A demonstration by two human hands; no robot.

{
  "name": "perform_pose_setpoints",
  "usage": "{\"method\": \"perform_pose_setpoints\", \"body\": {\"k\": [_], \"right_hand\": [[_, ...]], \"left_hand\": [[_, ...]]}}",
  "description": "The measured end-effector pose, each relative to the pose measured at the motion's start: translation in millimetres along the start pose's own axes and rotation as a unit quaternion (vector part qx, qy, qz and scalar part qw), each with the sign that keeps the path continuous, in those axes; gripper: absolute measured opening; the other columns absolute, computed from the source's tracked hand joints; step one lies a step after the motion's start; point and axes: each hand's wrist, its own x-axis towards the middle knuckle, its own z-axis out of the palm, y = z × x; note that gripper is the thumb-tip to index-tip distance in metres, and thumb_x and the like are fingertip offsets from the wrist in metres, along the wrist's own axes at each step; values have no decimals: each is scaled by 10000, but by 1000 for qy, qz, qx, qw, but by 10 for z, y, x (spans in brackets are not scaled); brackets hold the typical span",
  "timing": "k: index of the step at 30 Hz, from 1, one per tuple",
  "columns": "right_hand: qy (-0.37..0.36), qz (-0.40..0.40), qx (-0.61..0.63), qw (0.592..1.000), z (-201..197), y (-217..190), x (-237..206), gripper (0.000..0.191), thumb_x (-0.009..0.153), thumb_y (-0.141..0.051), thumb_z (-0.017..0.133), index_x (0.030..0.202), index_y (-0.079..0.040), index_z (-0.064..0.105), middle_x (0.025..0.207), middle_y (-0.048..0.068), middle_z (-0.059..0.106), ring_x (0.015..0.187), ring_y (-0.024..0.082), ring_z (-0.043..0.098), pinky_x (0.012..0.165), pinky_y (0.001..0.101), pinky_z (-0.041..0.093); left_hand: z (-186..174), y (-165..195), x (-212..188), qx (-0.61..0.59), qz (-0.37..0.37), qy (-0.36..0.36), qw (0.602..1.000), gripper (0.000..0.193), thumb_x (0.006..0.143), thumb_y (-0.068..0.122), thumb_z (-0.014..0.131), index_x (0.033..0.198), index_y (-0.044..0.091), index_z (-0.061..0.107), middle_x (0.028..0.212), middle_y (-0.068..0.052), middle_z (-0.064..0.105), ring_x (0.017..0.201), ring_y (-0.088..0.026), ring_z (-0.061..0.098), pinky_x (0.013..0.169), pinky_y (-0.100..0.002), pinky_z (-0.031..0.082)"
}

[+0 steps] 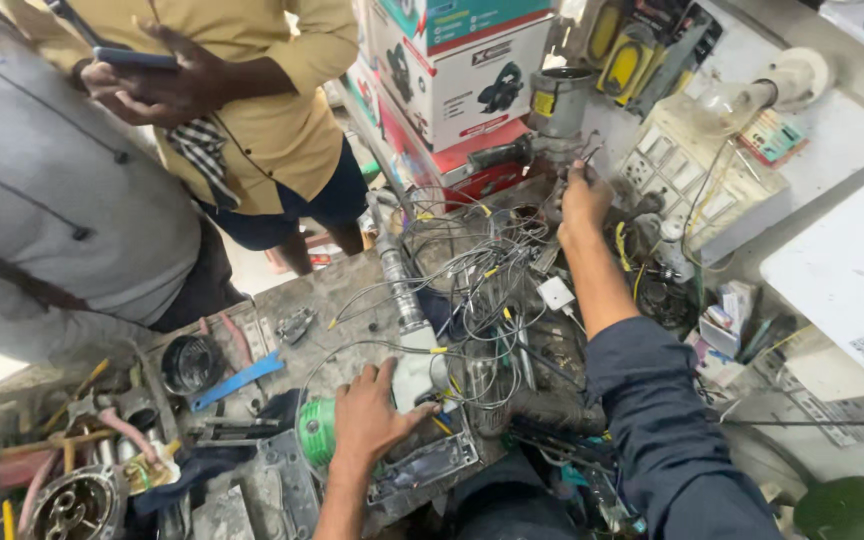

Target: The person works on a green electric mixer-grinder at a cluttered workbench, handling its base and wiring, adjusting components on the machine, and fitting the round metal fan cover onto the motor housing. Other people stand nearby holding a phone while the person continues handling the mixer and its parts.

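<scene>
I see the grinder (392, 375) lying on the cluttered surface (352, 290), green body and long metal shaft; it looks heavy and rigid, best held at the body. My left hand (367, 420) presses it, fingers spread. My right hand (584, 195) pinches thin, floppy wires (472, 265) by the switchboard (687, 170).

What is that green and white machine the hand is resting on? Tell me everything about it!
The green and white power tool lies on its side on the cluttered workbench. It has a round green plastic end near the bench's front and a whitish body, with a long grey metal part running away toward the wires. The left hand rests on it, thumb against the white part. Thin grey wires loop around it.
</scene>
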Motion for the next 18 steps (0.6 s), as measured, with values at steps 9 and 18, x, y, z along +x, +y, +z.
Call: {"method": "perform_pose_setpoints", "body": {"k": [9,18], "right_hand": [[122,-41,-96,987,-157,502,399,284,1049,-229,546,1118,-74,773,823,-6,652,696,112,516,635,317,444],[77,-4,109,991,-217,664,241,248,1090,-238,541,1104,-51,703,761,16,682,547,90,591,503,266,477]], "left_hand": [[-94,-47,149,7,-12,-58,998,1026,576,766,795,1371,167,547,1036,-186,694,938,-403,703,834,-512,542],[-31,-42,183,2,-19,-51,998,965,619,733,780,1359,157,556,1040,-168,699,951,-361,702,893,-508,520]]}}
